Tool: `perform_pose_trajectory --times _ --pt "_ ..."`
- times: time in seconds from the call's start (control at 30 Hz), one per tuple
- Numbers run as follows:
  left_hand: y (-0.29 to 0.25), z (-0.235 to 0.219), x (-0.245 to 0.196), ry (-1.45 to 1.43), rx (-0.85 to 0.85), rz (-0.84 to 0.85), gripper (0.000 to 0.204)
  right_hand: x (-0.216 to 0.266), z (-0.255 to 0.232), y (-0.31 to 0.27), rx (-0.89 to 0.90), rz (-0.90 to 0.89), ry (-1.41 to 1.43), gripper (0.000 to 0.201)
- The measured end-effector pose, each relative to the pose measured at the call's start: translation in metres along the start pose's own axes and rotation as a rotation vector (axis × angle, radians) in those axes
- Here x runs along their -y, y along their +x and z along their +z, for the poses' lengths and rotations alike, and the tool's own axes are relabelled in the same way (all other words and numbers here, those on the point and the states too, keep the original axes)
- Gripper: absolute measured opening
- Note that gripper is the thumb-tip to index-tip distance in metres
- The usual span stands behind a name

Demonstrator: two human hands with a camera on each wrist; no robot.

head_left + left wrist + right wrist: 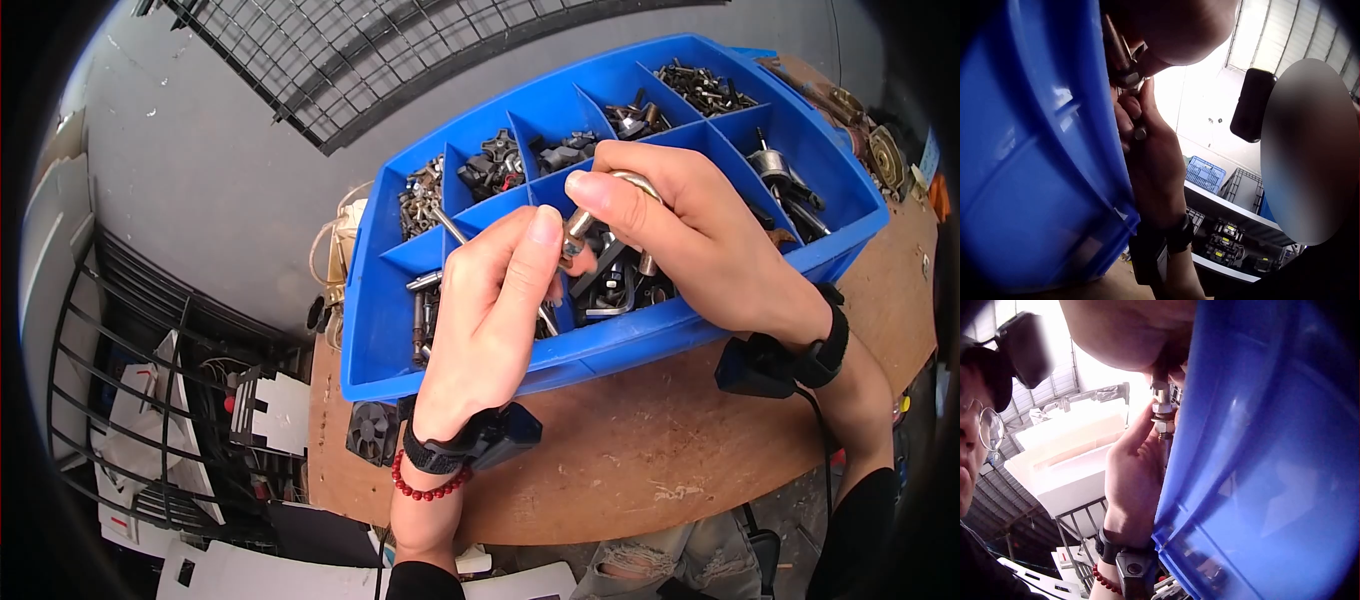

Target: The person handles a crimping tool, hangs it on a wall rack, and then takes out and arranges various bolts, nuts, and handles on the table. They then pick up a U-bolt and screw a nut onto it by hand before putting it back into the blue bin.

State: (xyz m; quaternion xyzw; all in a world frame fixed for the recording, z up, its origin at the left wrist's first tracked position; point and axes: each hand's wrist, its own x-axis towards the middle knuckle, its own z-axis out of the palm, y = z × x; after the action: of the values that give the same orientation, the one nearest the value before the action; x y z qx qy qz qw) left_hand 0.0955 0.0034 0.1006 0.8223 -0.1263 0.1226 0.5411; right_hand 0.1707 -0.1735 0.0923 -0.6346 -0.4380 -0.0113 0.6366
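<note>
A bent, U-shaped metal bolt is gripped in my right hand, above the blue divided bin. One of its legs points toward my left hand, whose thumb and fingers pinch the nut end of that leg. Two hex nuts show one above the other on the shank in the right wrist view. The left wrist view shows a hex nut between the two hands, partly hidden by fingers. A straight metal rod shows just beyond the left hand.
The blue bin stands on a wooden table, its compartments holding bolts, black knobs and other metal parts. A small black fan is by the bin's near left corner. Rusty metal parts lie at the right.
</note>
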Motion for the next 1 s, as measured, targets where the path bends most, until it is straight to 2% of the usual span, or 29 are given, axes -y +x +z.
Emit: perform_pose_trajectory --times 0.1,0.2,0.23,0.33,0.37,0.5,0.7,0.8,0.9,1.0 --pt "0.001 0.012 0.003 -0.060 -0.093 0.158 0.028 -0.001 -0.003 0.002 0.002 0.002 -0.024 0.037" --pt "-0.002 0.008 -0.004 0.138 -0.075 0.173 0.029 0.000 -0.007 0.003 0.020 0.031 -0.027 0.037" --pt "-0.002 0.006 -0.005 0.159 -0.096 0.115 0.023 0.001 -0.007 0.004 0.029 0.047 -0.017 0.037" --pt "-0.001 0.004 0.001 0.127 -0.039 0.110 0.021 -0.002 -0.003 0.004 0.015 0.004 -0.055 0.037" --pt "-0.002 0.003 0.002 0.178 -0.040 0.097 0.027 -0.002 -0.003 0.003 0.026 0.013 -0.034 0.037" --pt "-0.002 0.003 0.004 0.072 0.027 0.059 0.039 -0.001 -0.002 0.003 0.050 0.010 -0.013 0.036" --pt "0.001 -0.003 0.006 -0.130 0.129 -0.007 0.035 -0.003 0.000 0.003 0.047 0.003 0.023 0.035" --pt "0.000 0.007 -0.001 -0.162 -0.040 -0.053 0.030 0.000 -0.003 0.004 0.019 -0.003 -0.073 0.035" --pt "0.001 0.012 -0.005 -0.048 -0.122 0.017 0.027 0.004 -0.005 0.004 0.006 0.009 -0.135 0.034" --pt "0.001 0.002 0.002 -0.004 -0.066 0.030 0.027 -0.002 -0.003 0.004 -0.009 -0.018 -0.160 0.034"
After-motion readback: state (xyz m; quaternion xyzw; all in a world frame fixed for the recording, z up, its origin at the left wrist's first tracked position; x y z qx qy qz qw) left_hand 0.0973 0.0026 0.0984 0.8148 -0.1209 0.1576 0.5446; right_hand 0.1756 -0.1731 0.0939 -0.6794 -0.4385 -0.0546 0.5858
